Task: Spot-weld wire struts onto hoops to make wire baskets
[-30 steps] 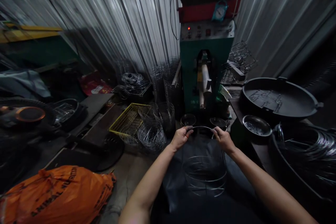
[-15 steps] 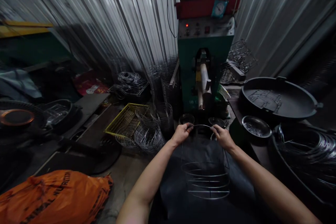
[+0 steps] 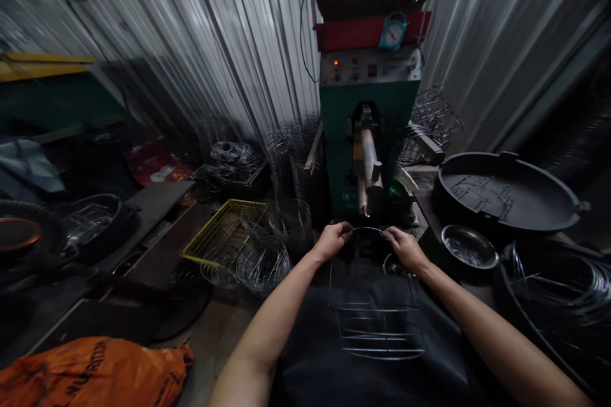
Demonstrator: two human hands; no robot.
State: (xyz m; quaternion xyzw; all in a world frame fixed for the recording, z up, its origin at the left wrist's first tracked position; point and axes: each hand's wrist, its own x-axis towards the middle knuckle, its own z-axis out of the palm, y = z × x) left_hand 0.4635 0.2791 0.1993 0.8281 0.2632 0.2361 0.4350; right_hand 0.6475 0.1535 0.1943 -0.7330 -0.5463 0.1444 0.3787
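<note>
Corrugated metal wall (image 3: 233,57) backs a green machine (image 3: 341,146); before it, left hand (image 3: 331,242) and right hand (image 3: 404,247) clamp their fingers on the top wire (image 3: 367,227) of a wire frame (image 3: 379,336), seen against dark cloth (image 3: 310,343) (matching, level grips should keep thin wire from twisting)

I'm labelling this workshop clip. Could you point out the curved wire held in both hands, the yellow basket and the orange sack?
Curved wire (image 3: 367,227): head view, middle of its arc.
Yellow basket (image 3: 206,228): head view, its left rim.
Orange sack (image 3: 107,372): head view, its printed side.
</note>
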